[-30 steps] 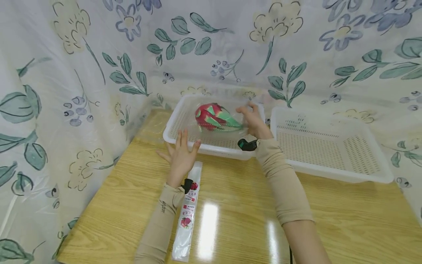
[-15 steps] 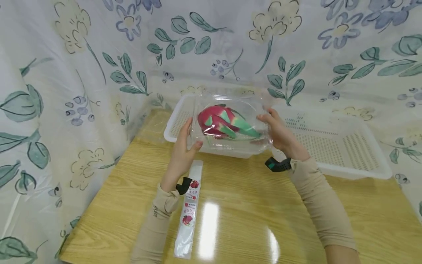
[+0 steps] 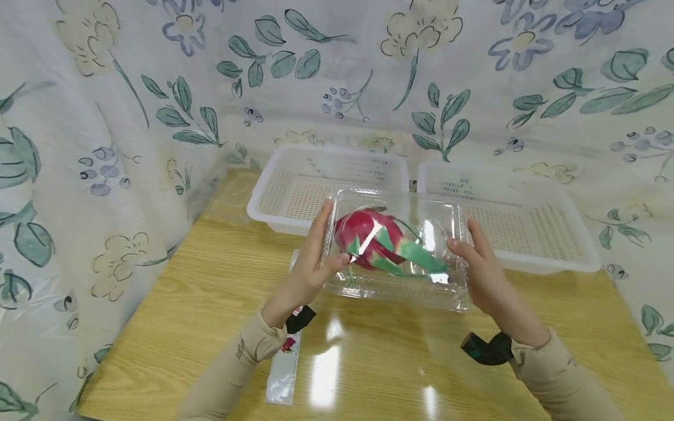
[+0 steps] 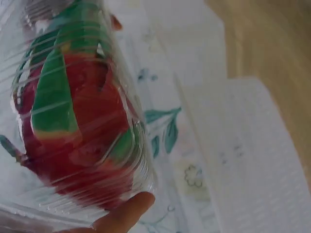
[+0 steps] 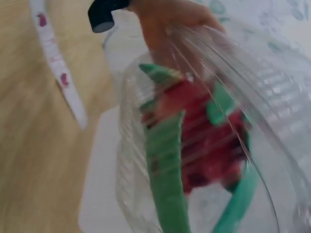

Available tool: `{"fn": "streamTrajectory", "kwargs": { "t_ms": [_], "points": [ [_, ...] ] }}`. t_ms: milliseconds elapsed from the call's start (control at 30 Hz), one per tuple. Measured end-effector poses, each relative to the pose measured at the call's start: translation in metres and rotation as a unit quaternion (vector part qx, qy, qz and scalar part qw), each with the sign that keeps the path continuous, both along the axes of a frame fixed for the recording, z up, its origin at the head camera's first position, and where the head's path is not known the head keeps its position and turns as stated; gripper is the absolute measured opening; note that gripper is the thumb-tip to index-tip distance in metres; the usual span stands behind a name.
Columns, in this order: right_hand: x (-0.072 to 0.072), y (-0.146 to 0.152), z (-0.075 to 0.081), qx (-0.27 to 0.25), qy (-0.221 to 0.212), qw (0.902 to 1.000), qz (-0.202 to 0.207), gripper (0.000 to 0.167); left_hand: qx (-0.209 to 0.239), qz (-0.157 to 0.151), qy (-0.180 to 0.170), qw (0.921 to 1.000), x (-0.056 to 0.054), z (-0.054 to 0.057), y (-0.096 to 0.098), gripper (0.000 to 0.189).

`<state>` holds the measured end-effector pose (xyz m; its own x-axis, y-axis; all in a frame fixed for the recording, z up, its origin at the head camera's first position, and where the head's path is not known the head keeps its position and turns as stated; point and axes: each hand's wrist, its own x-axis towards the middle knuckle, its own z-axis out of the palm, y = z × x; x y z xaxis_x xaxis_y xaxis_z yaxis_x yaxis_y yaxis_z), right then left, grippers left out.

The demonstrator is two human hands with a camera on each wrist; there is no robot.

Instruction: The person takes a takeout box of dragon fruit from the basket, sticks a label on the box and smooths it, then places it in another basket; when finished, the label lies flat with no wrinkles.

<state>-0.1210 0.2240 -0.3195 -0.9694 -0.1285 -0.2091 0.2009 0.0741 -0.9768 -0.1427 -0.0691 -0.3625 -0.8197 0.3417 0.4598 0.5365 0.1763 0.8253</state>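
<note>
A clear plastic clamshell box (image 3: 432, 216) with a red and green dragon fruit (image 3: 368, 237) inside is held up above the table, in front of the baskets. My left hand (image 3: 308, 272) grips its left end, thumb over the near side. At the other end my right hand (image 3: 487, 272) grips the box, its thumb on top. Both wrist views show the fruit close up through the ribbed plastic, with a left finger (image 4: 127, 211) along the box edge in the left wrist view.
Two white perforated baskets, a left one (image 3: 286, 199) and a right one (image 3: 547, 260), stand along the curtain (image 3: 337, 76). A printed strip of dragon fruit labels (image 3: 281, 374) lies on the wooden table (image 3: 210, 327). Clear plastic (image 3: 237, 187) sits at the back left.
Both hands have lifted the box with the dragon fruit out of the left basket and brought it nearer and to the right. The right hand has moved to the box's right end.
</note>
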Motion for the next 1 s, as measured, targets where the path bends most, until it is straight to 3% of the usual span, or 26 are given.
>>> {"fn": "streamTrajectory", "kwargs": {
  "t_ms": [100, 200, 400, 567, 733, 1000],
  "points": [
    [0.016, -0.003, -0.007, 0.013, 0.014, 0.9993, -0.034, 0.073, 0.006, -0.004, -0.003, 1.0000, 0.014, -0.009, 0.005, 0.093],
    [0.028, -0.006, -0.015, 0.026, 0.024, 0.9977, -0.057, 0.070, 0.012, -0.007, -0.030, 0.9995, 0.026, -0.014, 0.008, 0.091],
    [0.048, -0.009, -0.037, 0.037, 0.036, 0.9952, -0.083, 0.065, 0.007, -0.010, -0.063, 0.9979, 0.041, -0.023, 0.008, 0.092],
    [0.059, -0.010, -0.059, 0.018, 0.017, 0.9952, -0.094, 0.063, -0.007, -0.008, -0.082, 0.9966, 0.049, -0.039, 0.008, 0.091],
    [0.065, -0.011, -0.074, 0.033, -0.003, 0.9959, -0.084, 0.062, -0.020, 0.003, -0.094, 0.9953, 0.053, -0.053, 0.009, 0.092],
    [0.066, -0.014, -0.088, 0.037, -0.022, 0.9936, -0.104, 0.060, -0.055, -0.007, -0.135, 0.9892, 0.053, -0.061, 0.007, 0.097]
  ]
}}
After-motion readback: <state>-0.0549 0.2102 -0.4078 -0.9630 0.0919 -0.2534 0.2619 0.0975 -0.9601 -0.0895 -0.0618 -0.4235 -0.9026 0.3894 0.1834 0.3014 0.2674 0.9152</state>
